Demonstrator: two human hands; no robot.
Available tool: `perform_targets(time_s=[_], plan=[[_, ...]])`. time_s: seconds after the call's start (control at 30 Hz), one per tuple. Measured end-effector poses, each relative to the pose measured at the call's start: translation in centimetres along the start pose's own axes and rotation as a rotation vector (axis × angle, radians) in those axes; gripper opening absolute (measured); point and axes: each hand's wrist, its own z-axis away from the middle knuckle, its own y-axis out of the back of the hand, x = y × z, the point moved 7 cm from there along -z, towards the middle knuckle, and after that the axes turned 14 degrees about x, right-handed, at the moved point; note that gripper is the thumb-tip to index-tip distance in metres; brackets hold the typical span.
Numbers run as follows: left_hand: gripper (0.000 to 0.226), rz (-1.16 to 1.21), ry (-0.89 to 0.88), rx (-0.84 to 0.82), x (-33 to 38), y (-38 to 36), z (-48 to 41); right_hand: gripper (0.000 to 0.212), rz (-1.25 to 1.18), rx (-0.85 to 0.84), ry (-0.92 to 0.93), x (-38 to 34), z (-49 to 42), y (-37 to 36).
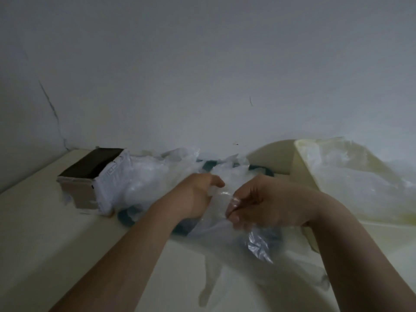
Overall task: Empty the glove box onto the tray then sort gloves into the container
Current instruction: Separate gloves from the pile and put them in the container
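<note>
A pile of thin clear plastic gloves (155,176) covers a dark teal tray (126,218) at the middle of the table. My left hand (198,194) grips a glove at its upper edge. My right hand (265,201) pinches the same clear glove (225,244), which hangs down toward me with its fingers spread. The open cardboard glove box (87,176) lies on its side left of the pile, with white packaging spilling from it. A cream container (301,167) at the right holds several clear gloves (351,172).
A pale wall (202,75) rises close behind the table, with a corner at the far left. The cream tabletop (45,233) stretches left and toward me. The frame is dim and slightly blurred.
</note>
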Motion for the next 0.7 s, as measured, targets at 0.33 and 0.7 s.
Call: perform_targets(time_s=[0.33, 0.7], plan=[[0.022, -0.005, 0.036, 0.131, 1.5, 1.5, 1.0, 0.010, 0.352, -0.044, -0.048, -0.7, -0.2, -1.0], [0.009, 0.905, 0.311, 0.263, 1.1, 7.4, 1.1, 0.011, 0.100, 0.362, 0.190, -4.2, 1.4, 3.8]])
